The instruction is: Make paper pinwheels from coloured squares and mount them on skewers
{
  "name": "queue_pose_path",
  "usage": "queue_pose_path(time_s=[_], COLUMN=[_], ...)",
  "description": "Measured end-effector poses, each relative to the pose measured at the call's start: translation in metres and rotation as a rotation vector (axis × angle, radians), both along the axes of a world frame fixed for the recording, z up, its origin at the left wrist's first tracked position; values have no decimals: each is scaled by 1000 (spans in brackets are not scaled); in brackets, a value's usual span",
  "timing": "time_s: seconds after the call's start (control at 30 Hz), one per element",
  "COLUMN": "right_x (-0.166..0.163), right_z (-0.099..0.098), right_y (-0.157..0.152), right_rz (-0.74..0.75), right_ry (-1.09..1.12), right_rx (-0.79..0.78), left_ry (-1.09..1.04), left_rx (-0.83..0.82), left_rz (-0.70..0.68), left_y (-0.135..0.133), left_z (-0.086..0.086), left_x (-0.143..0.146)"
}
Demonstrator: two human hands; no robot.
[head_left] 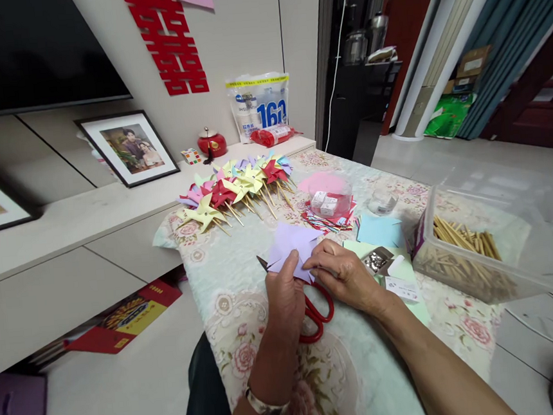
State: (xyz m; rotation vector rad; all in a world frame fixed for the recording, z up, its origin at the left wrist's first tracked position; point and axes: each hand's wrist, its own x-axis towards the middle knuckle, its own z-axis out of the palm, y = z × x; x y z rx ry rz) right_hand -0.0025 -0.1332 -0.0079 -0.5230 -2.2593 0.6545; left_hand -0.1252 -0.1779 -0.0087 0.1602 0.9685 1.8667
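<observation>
My left hand (284,300) pinches the near edge of a lilac paper square (290,245) that is partly folded into a pinwheel shape. My right hand (345,276) pinches the same paper from the right side, fingers closed on its corner. Under both hands lie red-handled scissors (319,313) on the flowered tablecloth (246,300), their blade tip poking out to the left of the paper. A row of finished paper pinwheels (236,188) on wooden sticks lies farther back on the table.
A clear plastic tub of wooden sticks (464,249) stands at right. Near it are a box of pins (376,260), blue and green paper sheets (380,229), a round tub with small white boxes (329,199), and a stack of coloured paper. A low cabinet with framed photos is at left.
</observation>
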Motion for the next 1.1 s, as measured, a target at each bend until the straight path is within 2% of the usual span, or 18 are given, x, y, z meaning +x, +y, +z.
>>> queue_pose_path(time_s=[0.17, 0.47, 0.63, 0.83, 1.1], right_x=[-2, -3, -3, -4, -5], right_z=[-4, -2, 0, 1, 4], right_y=[0, -2, -2, -3, -5], right_rz=[4, -65, -61, -46, -208], right_ry=[-22, -27, 14, 117, 116], right_rx=[12, 113, 36, -100, -254], left_ry=[-31, 33, 54, 79, 154], left_rx=[-8, 21, 35, 37, -14], left_rz=[-4, -107, -138, -106, -105], left_y=[0, -2, -2, -1, -3], left_z=[2, -5, -7, -7, -2], left_x=[-1, 0, 1, 2, 5])
